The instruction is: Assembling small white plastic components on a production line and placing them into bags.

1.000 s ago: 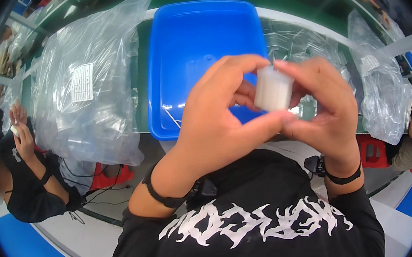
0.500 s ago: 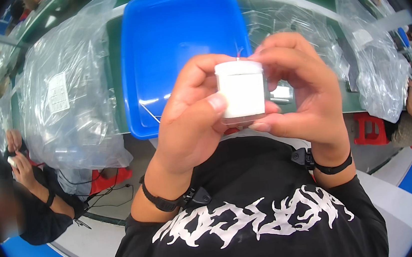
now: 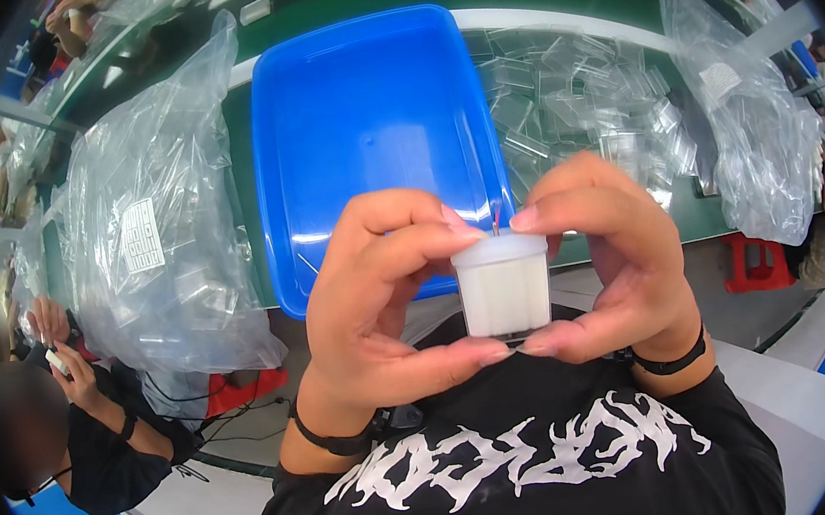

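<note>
Between my two hands is a small white block in a clear plastic case (image 3: 505,293), with a whitish rim on top and thin wires, one reddish, standing up from it. My left hand (image 3: 377,306) is closed on its left side, fingertips at the top rim and thumb under the bottom edge. My right hand (image 3: 619,261) grips the right side in the same way, its thumb tip close to the left one at the bottom. The case is held upright in front of my chest, near the front edge of a blue plastic tray (image 3: 266,172).
Many clear plastic cases (image 3: 576,89) lie on the green table right of the tray. Large clear plastic bags stand at left (image 3: 179,232) and right (image 3: 745,122). A person at the left (image 3: 99,431) holds a small white piece. Red stools (image 3: 757,261) stand below the table.
Both hands and the case sit lower in view, and the tray appears lower too. My left thumb has moved from the case's front face to its bottom edge.
</note>
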